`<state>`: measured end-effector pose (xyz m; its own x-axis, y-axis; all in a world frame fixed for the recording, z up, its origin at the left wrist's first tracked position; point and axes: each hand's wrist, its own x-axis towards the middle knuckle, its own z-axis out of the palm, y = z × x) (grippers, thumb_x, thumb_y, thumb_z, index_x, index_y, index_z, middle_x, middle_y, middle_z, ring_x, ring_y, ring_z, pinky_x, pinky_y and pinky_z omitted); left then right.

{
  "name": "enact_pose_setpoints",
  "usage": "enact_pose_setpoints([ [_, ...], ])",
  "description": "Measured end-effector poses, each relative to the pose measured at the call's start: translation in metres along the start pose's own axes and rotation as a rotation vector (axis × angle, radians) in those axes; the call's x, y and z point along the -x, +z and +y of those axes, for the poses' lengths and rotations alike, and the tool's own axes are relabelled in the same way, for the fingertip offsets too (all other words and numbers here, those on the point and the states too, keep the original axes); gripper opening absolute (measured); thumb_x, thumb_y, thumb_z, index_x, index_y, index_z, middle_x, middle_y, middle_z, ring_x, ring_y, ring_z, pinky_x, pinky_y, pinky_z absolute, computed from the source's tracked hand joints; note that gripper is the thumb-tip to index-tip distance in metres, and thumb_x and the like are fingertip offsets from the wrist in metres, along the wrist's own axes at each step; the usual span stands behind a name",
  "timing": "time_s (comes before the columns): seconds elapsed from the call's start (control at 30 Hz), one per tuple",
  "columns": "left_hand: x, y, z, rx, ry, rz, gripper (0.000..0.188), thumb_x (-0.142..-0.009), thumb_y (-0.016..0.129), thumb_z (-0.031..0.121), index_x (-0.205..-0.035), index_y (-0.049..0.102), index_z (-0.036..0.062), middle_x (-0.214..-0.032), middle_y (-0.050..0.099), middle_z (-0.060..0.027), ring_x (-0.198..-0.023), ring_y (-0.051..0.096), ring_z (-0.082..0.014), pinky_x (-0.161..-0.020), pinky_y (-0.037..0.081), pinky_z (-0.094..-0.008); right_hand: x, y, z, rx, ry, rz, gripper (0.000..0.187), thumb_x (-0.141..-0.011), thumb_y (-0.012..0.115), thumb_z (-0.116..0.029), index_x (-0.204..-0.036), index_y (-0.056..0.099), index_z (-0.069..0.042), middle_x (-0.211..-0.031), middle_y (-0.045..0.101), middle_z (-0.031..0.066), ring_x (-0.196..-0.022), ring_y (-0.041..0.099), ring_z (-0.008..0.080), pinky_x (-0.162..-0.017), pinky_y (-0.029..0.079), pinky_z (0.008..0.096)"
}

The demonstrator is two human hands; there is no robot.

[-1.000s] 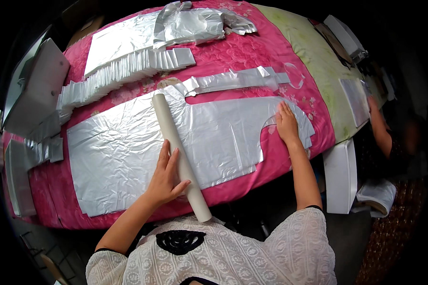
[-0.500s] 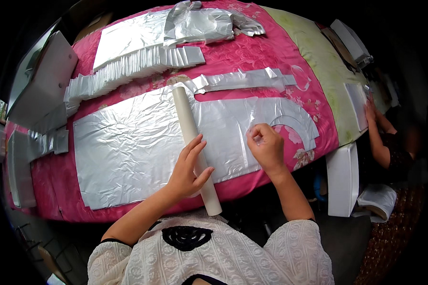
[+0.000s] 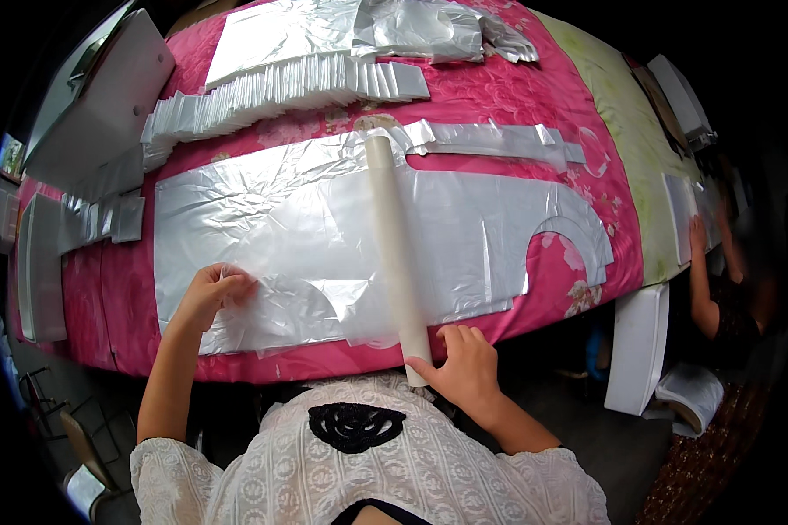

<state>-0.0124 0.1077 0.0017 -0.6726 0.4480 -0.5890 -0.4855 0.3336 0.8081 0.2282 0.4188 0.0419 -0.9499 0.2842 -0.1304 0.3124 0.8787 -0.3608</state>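
A pale, smooth tube (image 3: 394,245) lies across a layered stack of thin, silvery-white plastic sheets (image 3: 490,227) that have curved cut-outs at the right. Left of the tube, my left hand (image 3: 217,293) pinches the edge of a thin, clear plastic sheet (image 3: 276,302) spread over the stack. At the tube's near end, my right hand (image 3: 462,366) touches it with the thumb, the other fingers raised, apart and loosely bent. Nothing is gripped in that hand. The tube partly covers the sheets beneath it.
Folded white packets (image 3: 271,87) stand in a long row behind the stack. Farther back lies another silvery pile (image 3: 289,35). White boxes (image 3: 105,105) stand at the left. At the far right, a co-worker's hand (image 3: 697,232) rests near white sheets (image 3: 677,210). Pink floral cloth (image 3: 622,254) covers the table.
My left hand has moved left off the tube onto the clear sheet. My right hand has come down and left to the tube's near end. The whole view has shifted slightly.
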Motion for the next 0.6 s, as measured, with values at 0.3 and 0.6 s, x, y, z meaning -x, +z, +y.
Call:
enact_pose_setpoints([
  [0.3,0.006,-0.053,0.006,-0.43,-0.011,0.248,0.012,-0.077,0.058,0.005,-0.086,0.062,-0.0008,-0.078,0.066,-0.0066,-0.067,0.061,-0.013,-0.06,0.046,-0.0254,0.0,0.008,0.008,-0.36,0.186,-0.342,0.041,-0.071,0.066,-0.043,-0.077,0.066,-0.003,-0.068,0.064,0.0167,-0.065,0.063,0.0342,-0.061,0.049,0.0414],
  [0.6,0.013,0.074,0.061,-1.074,0.862,0.464,0.033,-0.074,0.058,-0.002,-0.106,0.055,0.0031,-0.112,0.059,-0.0116,-0.102,0.057,-0.0301,-0.085,0.047,-0.0376,-0.002,0.009,0.013,-0.34,0.175,-0.362,0.038,-0.071,0.066,-0.041,-0.075,0.067,-0.003,-0.067,0.063,0.0166,-0.065,0.063,0.0339,-0.061,0.049,0.0413],
])
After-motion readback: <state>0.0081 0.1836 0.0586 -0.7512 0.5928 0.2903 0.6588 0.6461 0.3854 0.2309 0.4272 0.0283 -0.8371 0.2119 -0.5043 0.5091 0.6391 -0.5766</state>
